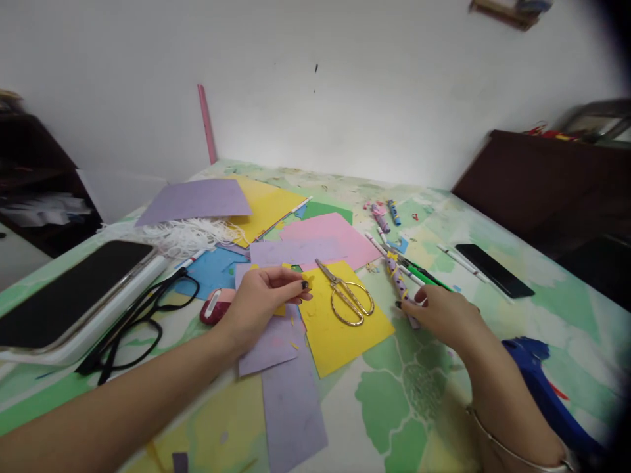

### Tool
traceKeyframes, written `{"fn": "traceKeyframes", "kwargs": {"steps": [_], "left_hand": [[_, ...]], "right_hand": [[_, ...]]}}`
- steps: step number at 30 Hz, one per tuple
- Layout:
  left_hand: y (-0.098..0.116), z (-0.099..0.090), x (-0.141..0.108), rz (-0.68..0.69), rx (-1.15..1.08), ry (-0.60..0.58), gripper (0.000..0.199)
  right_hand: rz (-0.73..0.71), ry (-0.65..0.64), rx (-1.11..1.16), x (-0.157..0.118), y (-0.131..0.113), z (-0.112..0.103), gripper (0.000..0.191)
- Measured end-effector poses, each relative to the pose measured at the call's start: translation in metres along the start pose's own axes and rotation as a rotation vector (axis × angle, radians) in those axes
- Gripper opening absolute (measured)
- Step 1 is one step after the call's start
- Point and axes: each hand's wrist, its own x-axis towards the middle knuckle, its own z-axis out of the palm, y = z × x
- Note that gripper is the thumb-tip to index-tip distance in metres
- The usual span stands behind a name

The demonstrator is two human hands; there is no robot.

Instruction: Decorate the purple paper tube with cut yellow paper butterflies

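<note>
My left hand (266, 292) pinches a small yellow paper piece (309, 280) between thumb and forefinger, above purple paper (276, 341). On the right, my right hand (444, 312) has its fingers on the lower end of a purple paper roll (396, 276) with dark dots and yellow trim. Gold-handled scissors (349, 299) lie with blades parted on a yellow sheet (340, 348) between the hands. Just behind the roll are a green pen-like tool (426, 276) and white sticks (375, 244). My right palm hides part of the tabletop.
Black glasses (142, 322), a tablet-like device (73, 289) and a dark red object (217, 307) sit at left. White string (187, 235) lies behind them. Two small decorated rolls (380, 218) stand farther back. A black phone (493, 269) and a blue tool (542, 387) are at right.
</note>
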Motion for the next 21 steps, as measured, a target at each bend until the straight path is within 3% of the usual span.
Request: {"fn": "traceKeyframes", "kwargs": {"steps": [8,15,18,21], "left_hand": [[0.003,0.001,-0.001,-0.050,-0.057,-0.002,0.011],[0.001,0.000,0.002,-0.014,-0.122,-0.025,0.013],[0.005,0.001,-0.001,0.007,-0.158,-0.019,0.016],[0.011,0.003,-0.006,0.065,-0.201,-0.030,0.015]], "right_hand": [[-0.040,0.021,0.119,-0.006,-0.006,0.006,0.015],[-0.068,0.157,0.253,-0.029,-0.018,0.010,0.009],[-0.169,0.172,0.428,-0.051,-0.033,0.015,0.007],[-0.257,0.104,0.701,-0.073,-0.053,0.023,0.006]]}}
